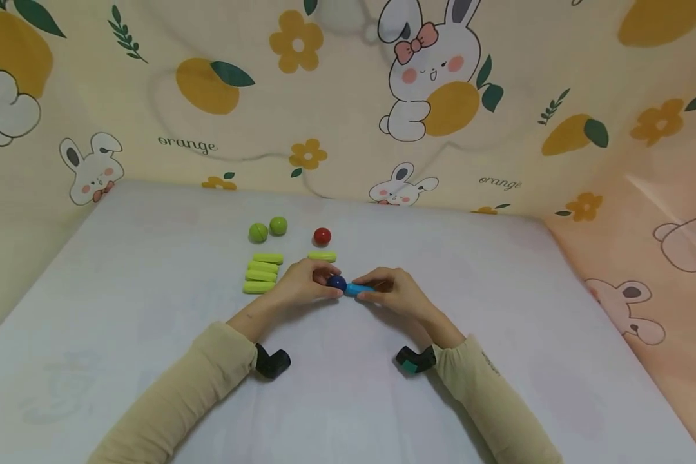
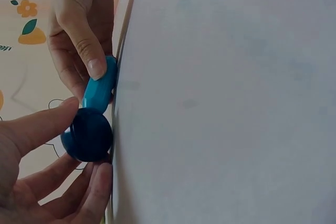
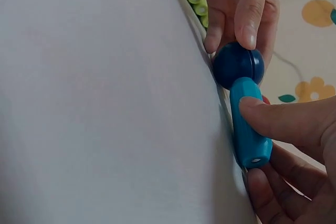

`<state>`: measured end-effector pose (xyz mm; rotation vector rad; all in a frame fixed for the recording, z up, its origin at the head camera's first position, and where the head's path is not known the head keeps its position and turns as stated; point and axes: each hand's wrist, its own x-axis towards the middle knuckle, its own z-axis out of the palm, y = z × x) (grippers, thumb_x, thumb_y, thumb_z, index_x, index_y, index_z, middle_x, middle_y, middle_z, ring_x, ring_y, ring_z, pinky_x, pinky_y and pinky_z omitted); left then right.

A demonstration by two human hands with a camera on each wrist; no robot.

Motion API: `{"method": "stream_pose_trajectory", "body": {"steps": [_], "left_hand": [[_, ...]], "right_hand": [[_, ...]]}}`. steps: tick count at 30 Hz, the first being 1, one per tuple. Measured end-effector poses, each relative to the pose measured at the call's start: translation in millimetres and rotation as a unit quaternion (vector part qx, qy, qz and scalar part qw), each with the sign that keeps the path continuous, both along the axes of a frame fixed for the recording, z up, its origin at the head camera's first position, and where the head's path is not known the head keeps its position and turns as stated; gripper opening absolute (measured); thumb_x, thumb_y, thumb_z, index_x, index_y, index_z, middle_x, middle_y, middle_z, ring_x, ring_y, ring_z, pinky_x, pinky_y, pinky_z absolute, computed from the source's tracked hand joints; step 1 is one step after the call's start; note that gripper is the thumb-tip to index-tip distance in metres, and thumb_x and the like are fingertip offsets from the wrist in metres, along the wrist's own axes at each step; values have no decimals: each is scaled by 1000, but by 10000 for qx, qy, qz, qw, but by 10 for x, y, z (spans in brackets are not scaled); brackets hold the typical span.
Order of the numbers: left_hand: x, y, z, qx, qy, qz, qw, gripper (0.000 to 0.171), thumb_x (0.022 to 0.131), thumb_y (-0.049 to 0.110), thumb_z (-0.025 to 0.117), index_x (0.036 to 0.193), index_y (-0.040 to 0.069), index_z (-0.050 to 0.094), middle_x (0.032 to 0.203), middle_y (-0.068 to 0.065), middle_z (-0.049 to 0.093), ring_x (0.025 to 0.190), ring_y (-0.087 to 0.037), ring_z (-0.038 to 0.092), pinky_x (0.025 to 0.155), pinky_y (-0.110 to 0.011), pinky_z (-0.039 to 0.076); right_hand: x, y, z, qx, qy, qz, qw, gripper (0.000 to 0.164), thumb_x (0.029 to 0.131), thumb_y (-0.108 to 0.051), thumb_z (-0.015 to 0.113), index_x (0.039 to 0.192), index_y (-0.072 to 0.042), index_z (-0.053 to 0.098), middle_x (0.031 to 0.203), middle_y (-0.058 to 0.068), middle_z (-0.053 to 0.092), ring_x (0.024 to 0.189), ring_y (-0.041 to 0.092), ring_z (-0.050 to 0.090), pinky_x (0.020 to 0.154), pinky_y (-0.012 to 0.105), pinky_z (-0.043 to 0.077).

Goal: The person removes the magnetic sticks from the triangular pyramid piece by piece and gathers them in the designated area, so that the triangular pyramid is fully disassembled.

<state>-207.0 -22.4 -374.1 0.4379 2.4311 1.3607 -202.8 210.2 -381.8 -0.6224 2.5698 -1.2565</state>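
My left hand pinches a dark blue ball between thumb and fingers. From the right, my right hand grips a light blue stick whose end meets the ball. In the left wrist view the ball shows a seam round it, and the stick runs up from it to the right hand. A small hole shows in the free end of the stick in the right wrist view, with the right thumb pressed along its side.
Several yellow-green sticks lie stacked left of the hands, and another yellow-green stick lies just beyond them. Two green balls and a red ball sit farther back on the white table. A printed cloth hangs behind.
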Motion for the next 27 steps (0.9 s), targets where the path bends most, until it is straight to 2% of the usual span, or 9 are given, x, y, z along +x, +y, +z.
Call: {"method": "stream_pose_trajectory", "body": {"steps": [13, 22, 27], "left_hand": [[0, 18, 1, 8, 101, 155, 9998, 38, 81, 23, 77, 114, 6, 67, 96, -7, 65, 87, -17, 55, 74, -25, 43], [-2, 27, 7, -68, 212, 227, 9995, 35, 83, 22, 76, 112, 5, 68, 94, -6, 65, 86, -17, 55, 73, -24, 42], [-12, 18, 6, -159, 140, 134, 9997, 35, 85, 23, 73, 113, 3, 67, 94, -8, 65, 86, -17, 55, 74, -26, 44]], "right_hand": [[-90, 5, -12, -126, -126, 150, 9997, 25, 85, -12, 73, 109, -6, 72, 103, 10, 70, 79, 16, 61, 68, 21, 50], [-107, 3, -22, -197, -291, 131, 9993, 28, 85, -9, 71, 112, -2, 69, 104, 15, 69, 72, 15, 54, 61, 18, 44], [-118, 15, -22, -163, -445, 170, 9987, 28, 86, -11, 71, 113, -3, 69, 104, 14, 69, 70, 13, 54, 60, 19, 45]]}}
